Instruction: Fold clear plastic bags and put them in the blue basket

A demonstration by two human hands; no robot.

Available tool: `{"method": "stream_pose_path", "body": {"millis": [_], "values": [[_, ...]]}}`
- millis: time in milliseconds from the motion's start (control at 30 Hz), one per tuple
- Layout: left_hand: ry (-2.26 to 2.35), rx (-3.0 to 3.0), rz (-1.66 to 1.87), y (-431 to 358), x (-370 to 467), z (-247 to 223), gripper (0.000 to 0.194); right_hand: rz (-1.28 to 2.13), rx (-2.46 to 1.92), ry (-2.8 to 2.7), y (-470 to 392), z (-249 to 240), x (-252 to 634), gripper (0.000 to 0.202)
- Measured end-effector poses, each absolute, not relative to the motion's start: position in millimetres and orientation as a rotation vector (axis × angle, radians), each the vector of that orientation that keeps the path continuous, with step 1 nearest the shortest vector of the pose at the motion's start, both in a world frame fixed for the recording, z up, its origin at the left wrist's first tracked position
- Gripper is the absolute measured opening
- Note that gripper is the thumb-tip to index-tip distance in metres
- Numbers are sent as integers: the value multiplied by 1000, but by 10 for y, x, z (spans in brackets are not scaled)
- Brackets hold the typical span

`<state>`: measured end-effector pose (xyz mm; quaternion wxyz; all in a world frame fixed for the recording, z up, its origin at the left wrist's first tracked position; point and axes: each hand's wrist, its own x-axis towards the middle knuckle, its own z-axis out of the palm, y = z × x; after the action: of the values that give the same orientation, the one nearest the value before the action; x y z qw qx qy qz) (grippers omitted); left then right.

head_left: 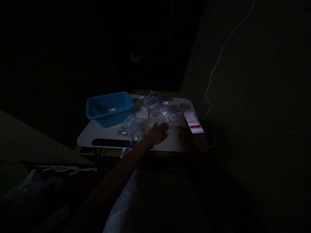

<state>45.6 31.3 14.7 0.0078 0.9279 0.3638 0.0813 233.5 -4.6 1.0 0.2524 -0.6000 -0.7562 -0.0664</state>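
Observation:
The scene is very dim. My left hand (158,133) lies palm down with its fingers stretched out, at the near edge of a heap of clear plastic bags (167,113) on the white table (89,134). To its right, in deep shadow, is my right hand (186,136). Its thumb and a finger show slightly apart over the tabletop, with no held object visible; the other fingers are lost in the dark. Left of my left hand lies more crumpled clear plastic (133,127). A small pale, squarish item (142,112) sits among the bags.
A blue plastic basin (109,118) stands on the table's left side. A phone with a lit screen (193,123) lies at the right edge. A dark slot (111,142) runs along the table's front. A white cable (220,56) hangs down the right wall.

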Motion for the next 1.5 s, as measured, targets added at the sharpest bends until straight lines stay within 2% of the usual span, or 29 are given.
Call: {"method": "stream_pose_path", "body": {"millis": [467, 700, 967, 1200, 1500], "values": [[1140, 2908, 337, 352, 454, 66, 50, -266, -1586, -2126, -119, -13, 2395, 35], [1133, 2900, 345, 343, 458, 85, 50, -277, -1526, -2149, -167, -36, 2447, 41], [1140, 2887, 345, 340, 463, 88, 50, -372, -1663, -1995, -188, -53, 2453, 33], [1111, 2847, 343, 381, 456, 125, 50, -354, -1577, -2014, -189, -38, 2480, 33], [939, 2566, 738, 618, 516, 222, 47, -331, -1557, -2053, -151, -54, 2446, 32]]}}
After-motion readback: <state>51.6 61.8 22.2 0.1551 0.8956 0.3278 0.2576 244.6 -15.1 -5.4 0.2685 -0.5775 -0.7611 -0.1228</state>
